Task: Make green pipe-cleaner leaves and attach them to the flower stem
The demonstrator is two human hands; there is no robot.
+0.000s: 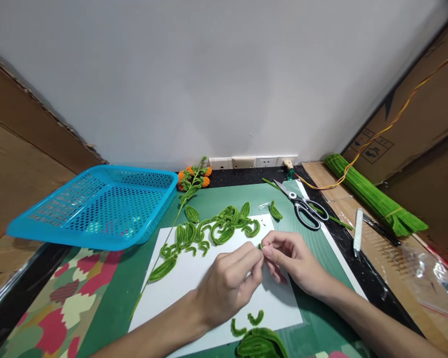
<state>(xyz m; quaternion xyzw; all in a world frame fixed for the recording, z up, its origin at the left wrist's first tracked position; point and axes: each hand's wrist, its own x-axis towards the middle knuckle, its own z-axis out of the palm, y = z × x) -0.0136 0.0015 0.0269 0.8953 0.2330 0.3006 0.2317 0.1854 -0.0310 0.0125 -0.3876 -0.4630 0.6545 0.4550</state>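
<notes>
Over a white sheet of paper (194, 311), my left hand (233, 278) and my right hand (293, 256) meet fingertip to fingertip, both pinched closed. A small bit of green pipe cleaner (260, 246) shows between the fingertips; the rest of it is hidden. Behind my hands lies a spread of green pipe-cleaner leaves and curled pieces (224, 233). A single leaf (275, 211) lies apart, beyond my right hand. Nearer to me are two short curved pipe-cleaner pieces (256, 318) and a larger green bundle of leaves (262, 344).
A blue perforated basket (134, 238) stands at the left, beside a stem with orange flowers (189, 186). Scissors (306, 209) lie at the right, near a white stick-like tool (358, 231) and a bundle of green pipe cleaners (373, 191). A yellow-orange cord (388, 129) runs from the wall socket.
</notes>
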